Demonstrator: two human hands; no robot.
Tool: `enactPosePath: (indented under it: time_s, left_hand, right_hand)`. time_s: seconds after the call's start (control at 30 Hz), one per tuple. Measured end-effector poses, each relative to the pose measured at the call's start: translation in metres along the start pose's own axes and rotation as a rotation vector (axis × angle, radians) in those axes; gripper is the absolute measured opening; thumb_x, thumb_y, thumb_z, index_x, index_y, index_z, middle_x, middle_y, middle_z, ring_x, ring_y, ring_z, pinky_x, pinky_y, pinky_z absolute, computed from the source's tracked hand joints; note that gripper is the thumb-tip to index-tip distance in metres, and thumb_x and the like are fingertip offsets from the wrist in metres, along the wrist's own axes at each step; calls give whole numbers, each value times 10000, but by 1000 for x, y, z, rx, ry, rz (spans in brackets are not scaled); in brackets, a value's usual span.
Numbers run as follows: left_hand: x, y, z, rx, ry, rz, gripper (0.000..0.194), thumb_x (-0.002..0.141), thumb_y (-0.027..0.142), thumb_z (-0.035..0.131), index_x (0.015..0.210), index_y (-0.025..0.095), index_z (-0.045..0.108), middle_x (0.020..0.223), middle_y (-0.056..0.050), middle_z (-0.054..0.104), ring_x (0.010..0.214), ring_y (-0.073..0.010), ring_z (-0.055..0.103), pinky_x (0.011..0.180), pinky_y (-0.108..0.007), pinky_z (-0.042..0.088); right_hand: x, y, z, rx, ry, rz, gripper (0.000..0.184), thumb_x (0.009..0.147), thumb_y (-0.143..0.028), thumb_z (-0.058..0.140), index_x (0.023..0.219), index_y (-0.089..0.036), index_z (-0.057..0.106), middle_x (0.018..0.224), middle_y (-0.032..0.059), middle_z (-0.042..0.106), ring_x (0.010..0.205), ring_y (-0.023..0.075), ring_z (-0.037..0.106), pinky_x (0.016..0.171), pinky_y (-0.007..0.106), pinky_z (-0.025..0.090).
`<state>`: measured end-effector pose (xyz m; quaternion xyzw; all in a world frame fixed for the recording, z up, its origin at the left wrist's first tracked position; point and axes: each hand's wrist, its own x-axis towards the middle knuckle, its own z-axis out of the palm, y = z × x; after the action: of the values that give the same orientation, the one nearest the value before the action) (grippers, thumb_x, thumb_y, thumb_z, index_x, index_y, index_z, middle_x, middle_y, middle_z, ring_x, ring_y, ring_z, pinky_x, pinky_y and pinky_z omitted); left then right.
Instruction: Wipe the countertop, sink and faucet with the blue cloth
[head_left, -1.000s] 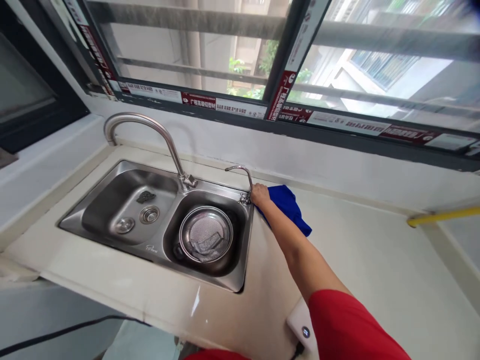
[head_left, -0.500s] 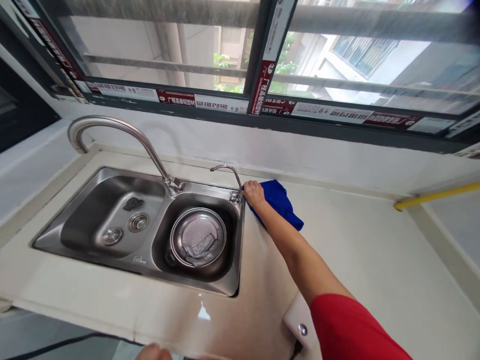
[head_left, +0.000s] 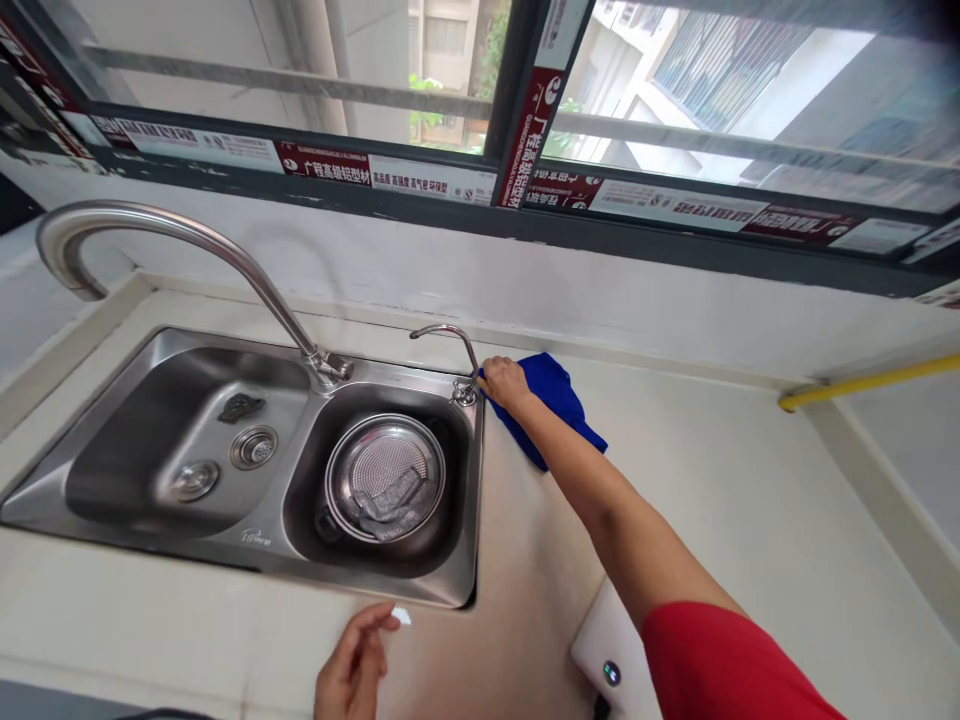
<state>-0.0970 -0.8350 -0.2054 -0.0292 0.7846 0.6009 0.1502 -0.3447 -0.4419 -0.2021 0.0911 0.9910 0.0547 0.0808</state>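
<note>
My right hand is stretched far forward and closed on a blue cloth, pressing it on the counter beside the base of the small tap at the sink's back right corner. My left hand rests near the counter's front edge, just below the sink, with its fingers loosely apart and nothing in them. The steel double sink lies to the left; its right bowl holds a round metal strainer basket with a grey rag in it.
A tall curved tap arches over the left bowl, which has two drains. A window with a dark frame runs along the back wall. A yellow pipe crosses at the right. A white device sits at the counter's front edge.
The view has shifted closer and to the right. My right hand has stayed on the cloth by the small tap. My left hand has come into view at the counter's front edge.
</note>
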Motion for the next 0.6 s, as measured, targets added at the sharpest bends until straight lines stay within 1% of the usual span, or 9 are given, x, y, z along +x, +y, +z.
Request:
enactPosePath:
  time_s: [0.03,0.07,0.13,0.17,0.23,0.3,0.43,0.5,0.6]
  left_hand:
    - [12,-1,0,114,11,179,256,948,401,543,1022,246,732,916,-32,753,754,-137,677,726,-235,570]
    - [23,-3,-1,221,7,343,223,955,320,523,982,253,734,905,-14,755,827,-135,702,787,-221,570]
    - [39,-7,-2,405,2,622,242,941,190,498,951,263,729,886,12,753,859,-119,711,819,-198,559]
    - [44,-9,-3,482,3,720,262,933,152,489,948,264,726,883,15,748,838,-116,708,810,-201,557]
    - [48,-14,-2,595,14,832,275,926,122,484,945,259,722,879,6,735,813,-126,697,793,-225,555]
    - [46,-18,-1,651,19,851,271,927,119,485,948,255,718,887,-5,726,814,-138,688,785,-248,553]
    - [42,-19,1,637,-1,810,279,915,92,473,927,249,704,884,-1,717,819,-135,678,776,-249,547]
    - [43,-18,1,612,-23,779,280,907,79,473,910,247,696,873,4,711,815,-129,670,766,-242,541]
    - [44,-19,0,592,-43,748,283,888,60,478,904,246,690,872,11,707,817,-123,661,775,-239,533]
  right_hand:
    - [0,-1,-1,-3,-8,-2,340,1015,-327,441,1211,-92,588,1238,216,630,1152,284,575,920,330,449]
    - [0,-3,-3,-8,-12,-2,330,1008,-308,446,1216,-91,585,1239,217,630,1148,283,580,918,329,454]
    - [0,-6,-5,-17,-17,-2,311,995,-268,451,1213,-93,588,1233,212,636,1138,279,591,910,325,464]
    - [0,-7,-6,-23,-19,-5,304,990,-252,451,1210,-96,591,1229,209,639,1133,276,596,906,322,468]
    - [1,-8,-6,-36,-22,-12,299,985,-234,443,1207,-102,595,1225,205,642,1130,272,599,903,319,474]
    - [2,-7,-5,-50,-24,-21,299,985,-223,428,1204,-108,596,1224,206,641,1129,272,597,905,323,476]
    - [5,-3,1,-66,-30,-42,305,997,-205,380,1205,-125,588,1234,202,631,1135,269,584,919,330,467]
    - [5,1,4,-65,-30,-48,309,1015,-241,369,1217,-134,576,1245,194,625,1146,267,575,919,322,462]
    - [5,6,6,-58,-26,-48,333,1037,-344,377,1237,-144,553,1259,179,617,1152,266,569,908,315,461]
